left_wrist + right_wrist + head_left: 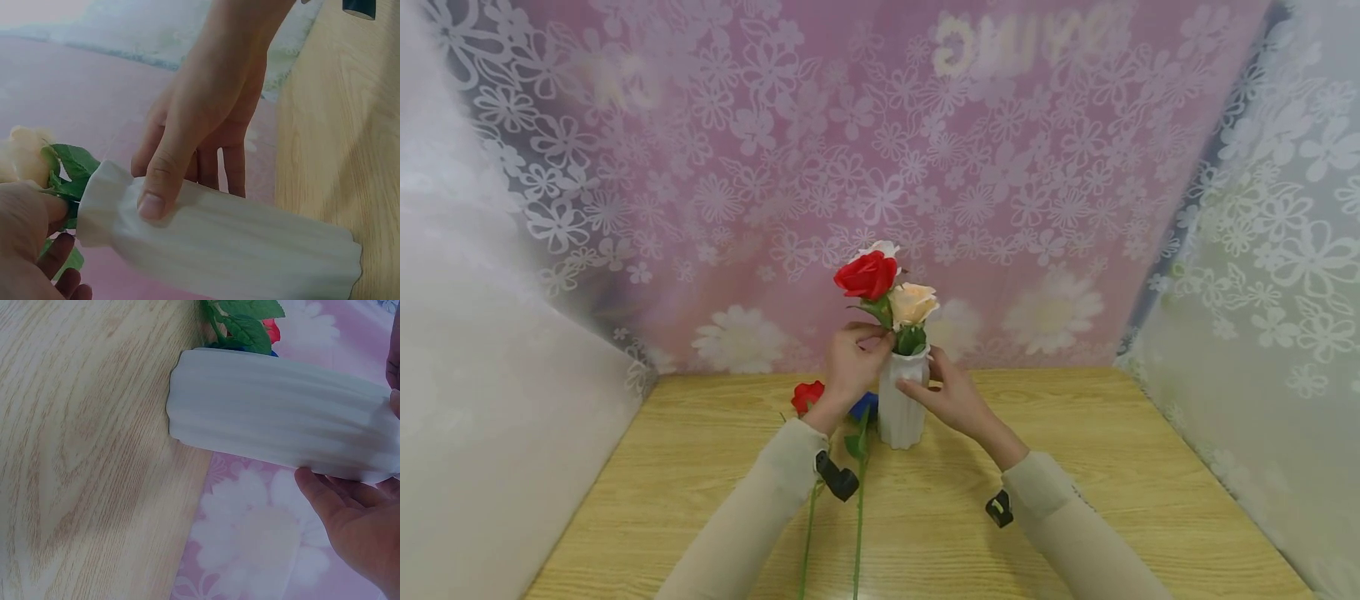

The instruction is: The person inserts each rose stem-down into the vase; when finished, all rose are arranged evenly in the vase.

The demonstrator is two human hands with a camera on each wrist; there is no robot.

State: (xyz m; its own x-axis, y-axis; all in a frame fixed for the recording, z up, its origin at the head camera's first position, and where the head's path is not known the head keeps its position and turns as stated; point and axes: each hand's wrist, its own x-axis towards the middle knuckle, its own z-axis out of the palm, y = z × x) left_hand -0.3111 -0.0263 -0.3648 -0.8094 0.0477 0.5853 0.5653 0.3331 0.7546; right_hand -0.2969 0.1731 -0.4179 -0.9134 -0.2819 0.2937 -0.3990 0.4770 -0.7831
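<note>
A white ribbed vase [901,421] stands upright on the table. A cream rose [913,302] rises out of its mouth, with a red rose [868,275] beside it on the left and a white flower [882,247] partly hidden behind. My left hand [852,364] pinches at the stem below the red rose, right by the vase's rim; the pinch itself is mostly hidden. On the vase's upper right side, my right hand [957,398] holds it, thumb across the front in the left wrist view. Green leaves [75,161] crowd the vase's mouth.
Left of the vase, another red rose [807,397] and a blue flower [865,406] lie on the wooden table [1045,450], their long green stems pointing toward me. A pink floral curtain [775,167] hangs behind, with pale sheeting [490,400] at the sides.
</note>
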